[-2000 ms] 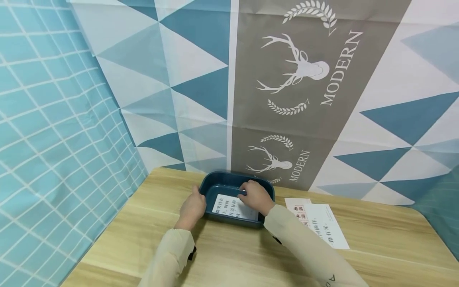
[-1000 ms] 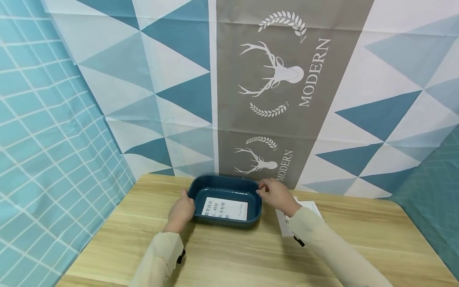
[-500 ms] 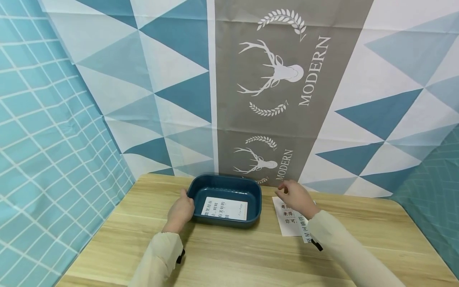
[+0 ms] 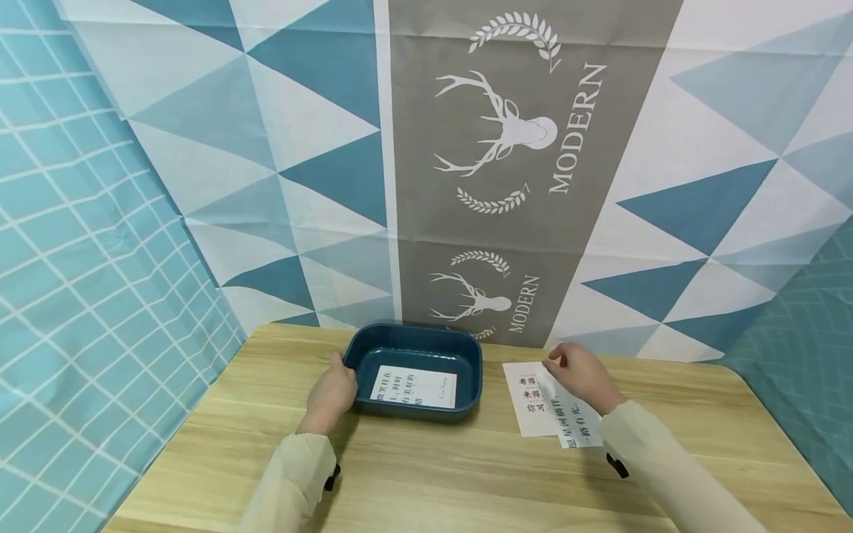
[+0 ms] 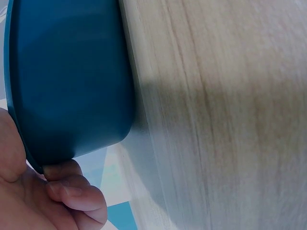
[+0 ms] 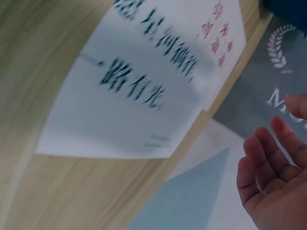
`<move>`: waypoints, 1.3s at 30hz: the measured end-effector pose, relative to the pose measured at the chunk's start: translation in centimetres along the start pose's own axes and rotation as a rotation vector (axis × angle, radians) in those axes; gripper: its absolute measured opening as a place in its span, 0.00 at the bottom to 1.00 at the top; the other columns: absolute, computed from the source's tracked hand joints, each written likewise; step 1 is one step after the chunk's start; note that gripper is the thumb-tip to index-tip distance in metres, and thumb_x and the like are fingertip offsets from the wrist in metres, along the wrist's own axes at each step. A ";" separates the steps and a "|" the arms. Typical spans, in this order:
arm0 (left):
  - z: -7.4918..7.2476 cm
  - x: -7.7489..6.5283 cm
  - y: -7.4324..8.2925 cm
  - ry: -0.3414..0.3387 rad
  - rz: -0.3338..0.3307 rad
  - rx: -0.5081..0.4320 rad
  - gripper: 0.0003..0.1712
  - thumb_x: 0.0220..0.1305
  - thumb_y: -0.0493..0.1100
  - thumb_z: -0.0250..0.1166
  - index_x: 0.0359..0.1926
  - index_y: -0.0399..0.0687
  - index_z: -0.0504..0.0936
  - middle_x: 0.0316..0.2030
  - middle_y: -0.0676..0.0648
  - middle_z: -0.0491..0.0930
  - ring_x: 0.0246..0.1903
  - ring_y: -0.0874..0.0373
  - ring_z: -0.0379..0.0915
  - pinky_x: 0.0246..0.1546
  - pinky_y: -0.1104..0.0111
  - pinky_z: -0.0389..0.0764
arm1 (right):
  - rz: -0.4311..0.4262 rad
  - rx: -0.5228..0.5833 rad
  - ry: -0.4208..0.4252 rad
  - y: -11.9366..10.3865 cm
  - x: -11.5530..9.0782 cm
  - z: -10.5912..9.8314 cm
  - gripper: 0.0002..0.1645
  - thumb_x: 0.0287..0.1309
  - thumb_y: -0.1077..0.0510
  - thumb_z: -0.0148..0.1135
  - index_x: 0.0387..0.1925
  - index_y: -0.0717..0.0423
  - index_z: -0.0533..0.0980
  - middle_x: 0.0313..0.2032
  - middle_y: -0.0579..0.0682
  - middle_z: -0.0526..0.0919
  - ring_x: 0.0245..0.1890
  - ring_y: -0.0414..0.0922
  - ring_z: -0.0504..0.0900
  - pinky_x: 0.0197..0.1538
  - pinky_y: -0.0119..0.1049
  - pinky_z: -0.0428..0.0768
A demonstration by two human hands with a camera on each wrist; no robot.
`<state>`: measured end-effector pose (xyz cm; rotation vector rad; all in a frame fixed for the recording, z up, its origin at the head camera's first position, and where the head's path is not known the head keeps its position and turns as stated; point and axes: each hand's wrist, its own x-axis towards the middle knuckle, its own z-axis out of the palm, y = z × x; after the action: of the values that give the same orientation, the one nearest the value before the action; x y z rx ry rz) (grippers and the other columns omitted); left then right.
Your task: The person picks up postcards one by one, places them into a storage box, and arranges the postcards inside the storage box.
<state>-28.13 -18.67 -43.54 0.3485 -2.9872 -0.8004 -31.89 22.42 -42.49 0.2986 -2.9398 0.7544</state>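
Note:
A dark blue rectangular plastic bin (image 4: 469, 396) stands on the table near the wall. My left hand (image 4: 332, 396) grips its left end, the thumb at the rim and the fingers curled beneath it in the left wrist view. On the bin's floor lies a white card (image 4: 436, 389) with dark printed characters. Right of the bin, a card with red characters (image 4: 523, 414) is partly covered by a white card with dark characters (image 4: 578, 426). Above these two cards' far edge is my right hand (image 4: 586, 376), fingers loosely bent around nothing, apart from the cards in the right wrist view.
The wood-grain table (image 4: 426, 474) reaches back to a patterned wall cloth (image 4: 340, 185) with deer prints. Blue gridded cloth (image 4: 100, 244) hangs along the left side. Green-blue cloth (image 4: 806, 326) covers the right side.
My right hand has moved from inside the bin, across its right rim, to over the two cards on the right. My left hand keeps its grip on the bin. The head view has shifted slightly.

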 end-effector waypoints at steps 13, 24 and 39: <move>0.0 -0.1 0.0 -0.007 -0.008 0.004 0.23 0.68 0.42 0.39 0.60 0.34 0.54 0.33 0.31 0.81 0.26 0.47 0.75 0.30 0.53 0.74 | 0.096 0.012 -0.034 3.0 -1.6 0.0 0.18 0.57 0.56 0.59 0.41 0.70 0.76 0.27 0.53 0.76 0.26 0.45 0.70 0.28 0.35 0.68; 0.0 -0.2 -0.1 0.006 0.019 -0.003 0.22 0.68 0.42 0.39 0.58 0.33 0.55 0.26 0.34 0.80 0.21 0.49 0.73 0.25 0.56 0.73 | 0.142 -0.007 -0.052 4.3 -2.8 0.1 0.17 0.56 0.55 0.59 0.38 0.68 0.76 0.25 0.52 0.75 0.26 0.45 0.69 0.29 0.35 0.66; -0.3 -0.3 0.1 -0.001 0.031 0.000 0.21 0.68 0.41 0.38 0.58 0.32 0.55 0.25 0.35 0.79 0.21 0.49 0.72 0.24 0.57 0.72 | 0.263 -0.014 -0.103 5.9 -3.9 0.4 0.14 0.57 0.55 0.56 0.33 0.66 0.76 0.27 0.54 0.79 0.26 0.45 0.72 0.29 0.37 0.69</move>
<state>-27.81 -18.60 -43.25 0.3009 -2.9861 -0.7980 -29.31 27.94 -46.13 -0.0547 -3.1198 0.7679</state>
